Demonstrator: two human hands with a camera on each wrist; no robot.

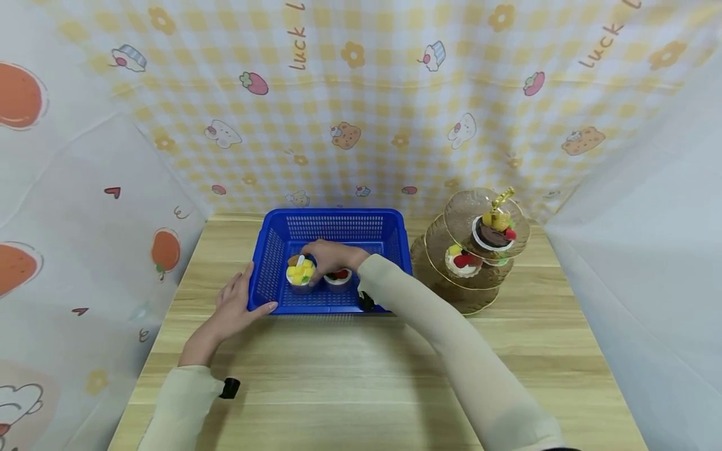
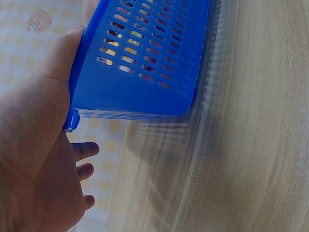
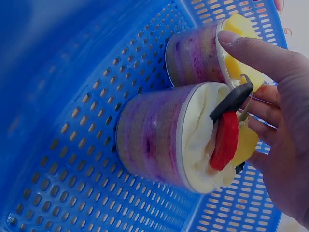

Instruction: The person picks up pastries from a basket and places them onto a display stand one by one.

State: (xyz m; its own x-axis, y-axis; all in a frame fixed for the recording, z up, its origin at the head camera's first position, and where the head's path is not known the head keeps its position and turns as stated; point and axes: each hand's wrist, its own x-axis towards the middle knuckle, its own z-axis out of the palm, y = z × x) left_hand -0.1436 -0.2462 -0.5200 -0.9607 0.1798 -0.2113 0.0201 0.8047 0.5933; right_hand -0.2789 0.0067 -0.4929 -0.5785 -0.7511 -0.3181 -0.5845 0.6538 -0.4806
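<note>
My right hand reaches into a blue plastic basket and holds a clear dessert cup topped with yellow fruit cubes. Its thumb lies at the cup's rim in the right wrist view, with the other fingers round the far side. Close beside stands a second layered dessert cup, upright, with cream, a red fruit slice and a dark piece on top. At the basket's front left corner rests my left hand. There the thumb lies against the rim, and several straight fingers extend outside the wall.
On the right stands a tiered, gold-rimmed transparent stand. A chocolate dessert cup with fruit sits on its top tier, and a cream one with red fruit below. A patterned cloth hangs behind the wooden table.
</note>
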